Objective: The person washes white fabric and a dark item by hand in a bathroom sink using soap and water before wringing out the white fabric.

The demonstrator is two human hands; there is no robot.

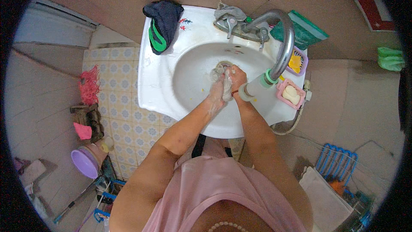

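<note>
Over the basin of the white sink (189, 73), my two hands are close together on a wet, whitish cloth (227, 89). My left hand (217, 87) is closed on it, with suds on the wrist and forearm. My right hand (237, 76) has its fingers curled round the upper part of the cloth. A bunched grey-white part lies by the drain, beyond my hands. The curved metal faucet (288, 38) arches to the right of them, its pale spout sleeve (257, 88) near my right wrist. No running water can be made out.
A black and green cloth (163, 23) hangs over the sink's back left corner. On the right rim are a pink soap dish (281, 87) with pale soap, a purple dish (304, 62) and a green packet (300, 30). A purple basin (85, 163) stands at lower left.
</note>
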